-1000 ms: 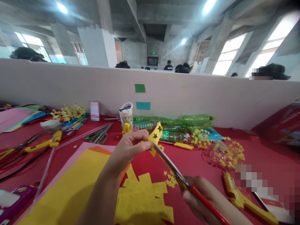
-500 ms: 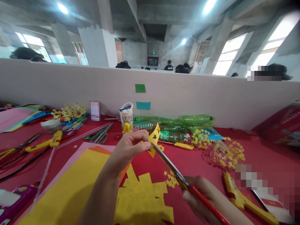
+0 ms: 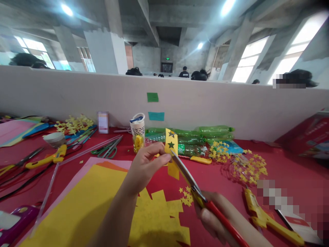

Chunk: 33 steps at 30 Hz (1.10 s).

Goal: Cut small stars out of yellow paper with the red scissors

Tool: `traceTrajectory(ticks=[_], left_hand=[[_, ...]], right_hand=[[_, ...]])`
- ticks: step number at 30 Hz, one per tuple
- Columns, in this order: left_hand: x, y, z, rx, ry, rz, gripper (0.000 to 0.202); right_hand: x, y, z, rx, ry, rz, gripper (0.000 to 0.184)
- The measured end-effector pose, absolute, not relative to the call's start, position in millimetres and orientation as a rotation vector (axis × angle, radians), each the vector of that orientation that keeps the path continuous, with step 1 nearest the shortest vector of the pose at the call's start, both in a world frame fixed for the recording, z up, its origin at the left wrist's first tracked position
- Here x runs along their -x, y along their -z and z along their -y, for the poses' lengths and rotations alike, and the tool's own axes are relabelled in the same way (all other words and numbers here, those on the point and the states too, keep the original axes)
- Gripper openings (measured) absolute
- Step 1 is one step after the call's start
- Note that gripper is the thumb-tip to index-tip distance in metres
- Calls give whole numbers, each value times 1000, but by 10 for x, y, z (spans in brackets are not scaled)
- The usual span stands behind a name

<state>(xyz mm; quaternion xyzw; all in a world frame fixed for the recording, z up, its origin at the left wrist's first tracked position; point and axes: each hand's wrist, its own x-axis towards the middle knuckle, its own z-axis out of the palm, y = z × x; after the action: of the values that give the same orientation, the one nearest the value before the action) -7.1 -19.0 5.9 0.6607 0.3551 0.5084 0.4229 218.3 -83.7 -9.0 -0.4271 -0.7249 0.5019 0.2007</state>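
Note:
My left hand (image 3: pixel 150 164) pinches a yellow paper strip (image 3: pixel 171 139) with star-shaped holes, held up over the table. My right hand (image 3: pixel 214 214) grips red-handled scissors (image 3: pixel 189 175), whose blade tips meet the strip right beside my left fingertips. Below the scissors lies a small pile of yellow paper stars (image 3: pixel 186 196). Under my left forearm are cut yellow paper pieces (image 3: pixel 159 219) and, to the left, a large yellow sheet (image 3: pixel 84 202) on top of pink and orange ones.
Green plastic bottles (image 3: pixel 216 131) and a patterned cup (image 3: pixel 137 127) stand or lie before the white partition (image 3: pixel 205 103). More yellow stars (image 3: pixel 250 169) and a yellow glue gun (image 3: pixel 269 219) are at right. Another glue gun (image 3: pixel 47 159) and green-handled scissors (image 3: pixel 109 147) lie at left.
The strip has turned to face me more, so two star holes now show plainly. My left hand has shifted slightly right; the scissors stay against the paper.

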Motion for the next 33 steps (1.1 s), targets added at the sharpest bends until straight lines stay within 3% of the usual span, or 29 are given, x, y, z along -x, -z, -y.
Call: traceTrajectory(ticks=[14,33], left_hand=[[-226,32,275,-1471,-1474,-844,17],[-257,-2,214,-1372,-1551,-728,21]], right_hand=[[-2016,168,981,1302,-1406,1713,58],[-2053,167,919,1422,-1434,1782,63]])
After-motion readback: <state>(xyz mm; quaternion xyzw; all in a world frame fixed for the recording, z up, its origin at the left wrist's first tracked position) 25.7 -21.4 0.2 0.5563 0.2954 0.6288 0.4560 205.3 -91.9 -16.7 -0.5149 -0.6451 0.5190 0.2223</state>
